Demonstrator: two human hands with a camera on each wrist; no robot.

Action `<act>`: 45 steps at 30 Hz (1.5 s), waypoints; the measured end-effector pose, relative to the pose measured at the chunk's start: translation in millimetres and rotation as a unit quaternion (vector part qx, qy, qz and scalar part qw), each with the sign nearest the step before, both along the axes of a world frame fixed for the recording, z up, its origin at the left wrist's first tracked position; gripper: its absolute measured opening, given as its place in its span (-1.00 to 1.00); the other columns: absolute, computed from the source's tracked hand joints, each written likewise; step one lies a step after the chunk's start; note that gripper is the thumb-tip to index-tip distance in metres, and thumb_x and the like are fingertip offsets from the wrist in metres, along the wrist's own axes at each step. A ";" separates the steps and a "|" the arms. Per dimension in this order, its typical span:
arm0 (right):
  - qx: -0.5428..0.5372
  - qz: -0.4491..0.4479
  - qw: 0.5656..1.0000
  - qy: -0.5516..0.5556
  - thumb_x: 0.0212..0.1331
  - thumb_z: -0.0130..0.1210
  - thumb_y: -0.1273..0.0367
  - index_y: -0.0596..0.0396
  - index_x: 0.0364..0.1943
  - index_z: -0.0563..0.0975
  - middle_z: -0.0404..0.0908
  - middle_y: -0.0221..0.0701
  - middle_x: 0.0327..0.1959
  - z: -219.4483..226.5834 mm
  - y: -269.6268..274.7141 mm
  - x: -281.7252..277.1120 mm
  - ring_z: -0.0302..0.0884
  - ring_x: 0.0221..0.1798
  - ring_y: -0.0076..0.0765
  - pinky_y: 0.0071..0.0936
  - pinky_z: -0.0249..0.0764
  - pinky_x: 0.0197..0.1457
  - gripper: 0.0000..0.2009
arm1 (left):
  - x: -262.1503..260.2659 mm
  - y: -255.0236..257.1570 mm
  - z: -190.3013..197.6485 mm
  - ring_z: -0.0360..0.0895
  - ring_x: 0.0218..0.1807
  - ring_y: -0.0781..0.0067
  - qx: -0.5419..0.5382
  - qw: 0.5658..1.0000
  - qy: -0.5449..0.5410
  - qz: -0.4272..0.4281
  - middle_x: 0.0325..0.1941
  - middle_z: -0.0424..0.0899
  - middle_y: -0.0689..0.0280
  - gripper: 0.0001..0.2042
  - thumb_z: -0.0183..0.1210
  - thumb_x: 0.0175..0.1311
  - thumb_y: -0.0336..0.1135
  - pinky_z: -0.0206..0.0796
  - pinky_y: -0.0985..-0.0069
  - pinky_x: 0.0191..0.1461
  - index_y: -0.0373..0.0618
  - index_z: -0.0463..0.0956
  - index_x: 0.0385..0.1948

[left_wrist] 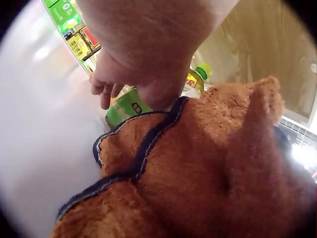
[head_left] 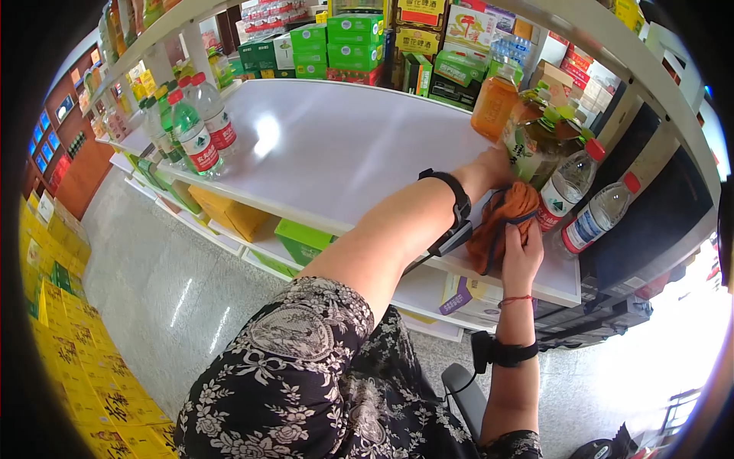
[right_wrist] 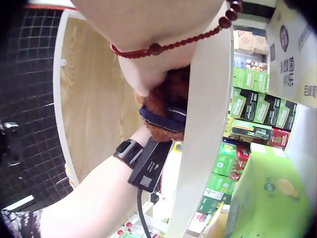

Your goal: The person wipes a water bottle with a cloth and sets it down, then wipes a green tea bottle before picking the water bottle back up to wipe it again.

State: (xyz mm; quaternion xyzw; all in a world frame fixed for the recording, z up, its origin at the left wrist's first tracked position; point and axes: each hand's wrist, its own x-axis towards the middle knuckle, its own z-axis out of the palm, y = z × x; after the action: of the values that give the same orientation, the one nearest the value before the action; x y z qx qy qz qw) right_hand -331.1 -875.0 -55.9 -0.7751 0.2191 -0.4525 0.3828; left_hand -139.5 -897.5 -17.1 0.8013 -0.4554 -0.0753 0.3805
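At the right end of the white shelf, my left hand [head_left: 489, 170] [left_wrist: 143, 74] reaches to a large bottle with a green label [head_left: 527, 145] [left_wrist: 126, 107], its fingers and thumb on either side of it. A brown-orange cloth with dark blue edging [head_left: 498, 226] [left_wrist: 213, 163] [right_wrist: 166, 116] is bunched at the shelf's front edge. My right hand [head_left: 523, 256] pinches the cloth from the front; its fingertips are partly hidden in the folds. In the right wrist view the shelf edge covers part of this hand and cloth.
Two red-capped water bottles [head_left: 567, 183] [head_left: 600, 214] stand right of the cloth, and an orange drink bottle [head_left: 495, 103] behind. More bottles [head_left: 200, 138] stand at the shelf's left end. Boxes [right_wrist: 270, 193] lie on the lower shelf [head_left: 417, 294].
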 end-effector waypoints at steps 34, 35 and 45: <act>0.014 0.054 0.998 0.001 0.25 0.02 0.36 0.24 0.11 0.42 0.55 -0.37 -0.03 -13.0 -14.0 9.2 0.44 -0.05 -0.49 -0.55 0.33 0.07 -0.63 | 168.8 479.0 -31.8 0.31 0.16 -0.04 -0.199 0.748 -0.147 0.615 0.03 0.42 -0.06 -0.20 0.46 -0.22 -0.02 0.19 0.22 0.25 -0.39 0.30 0.02; 0.014 0.056 0.998 -0.007 0.24 0.03 0.37 0.23 0.12 0.42 0.55 -0.38 -0.02 -14.2 -14.8 10.3 0.44 -0.05 -0.51 -0.57 0.33 0.07 -0.62 | 170.2 478.9 -31.9 0.33 0.15 0.00 -0.193 0.738 -0.137 0.632 0.00 0.46 -0.03 -0.21 0.45 -0.22 0.02 0.20 0.25 0.24 -0.38 0.34 0.00; 0.031 0.056 0.998 0.000 0.23 0.03 0.38 0.21 0.12 0.42 0.55 -0.39 -0.06 -15.0 -16.1 11.6 0.43 -0.06 -0.51 -0.57 0.31 0.08 -0.62 | 161.6 461.7 -38.6 0.38 0.05 -0.09 -0.230 0.773 -0.138 0.574 -0.01 0.41 -0.10 -0.39 0.41 -0.11 -0.16 0.26 0.17 0.14 -0.38 0.33 -0.10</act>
State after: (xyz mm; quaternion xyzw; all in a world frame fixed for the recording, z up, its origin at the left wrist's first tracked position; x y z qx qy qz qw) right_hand -319.5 -891.2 -70.9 -0.7738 0.1895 -0.4231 0.4316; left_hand 22.2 -435.9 -55.6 0.8039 0.0380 0.3760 0.4593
